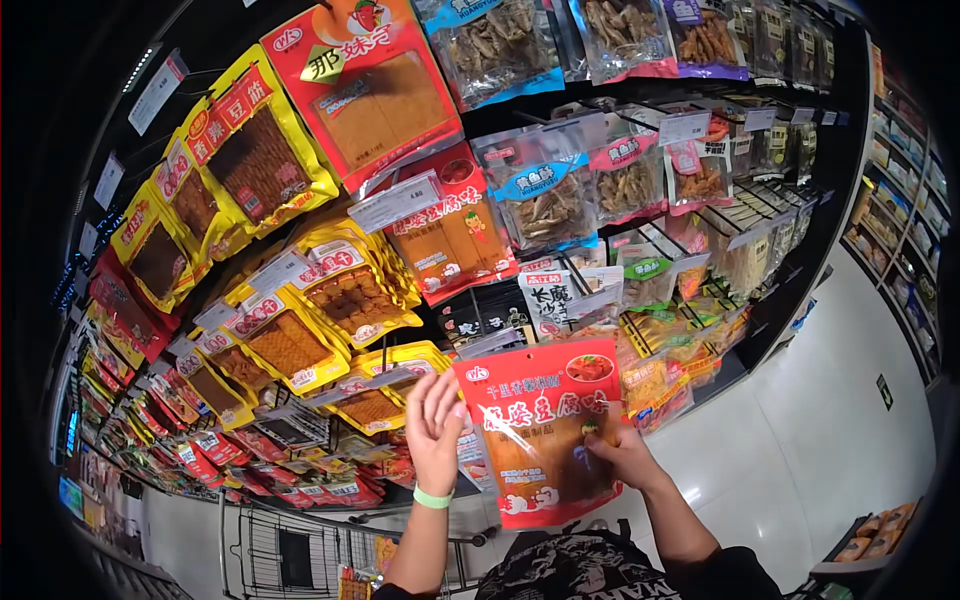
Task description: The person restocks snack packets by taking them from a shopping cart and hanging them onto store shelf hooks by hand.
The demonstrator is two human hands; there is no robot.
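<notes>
A red snack packet (540,480) with a clear window showing flat brown slabs is upright in front of my chest. Gripping its right edge is my right hand (625,455), the thumb across the front and the other fingers hidden behind. My left hand (435,415), with a pale green band at the wrist, is open beside the packet's left edge, fingers raised and loosely spread; whether it touches the edge I cannot tell. Just above hangs a similar red packet (450,240) on the rack.
Yellow packets (285,335) hang in rows at left, and bags of dried fish (540,190) hang to the upper right. A metal shopping cart (270,545) stands at lower left. Pale tiled floor (800,430) and another shelf (905,210) lie to the right.
</notes>
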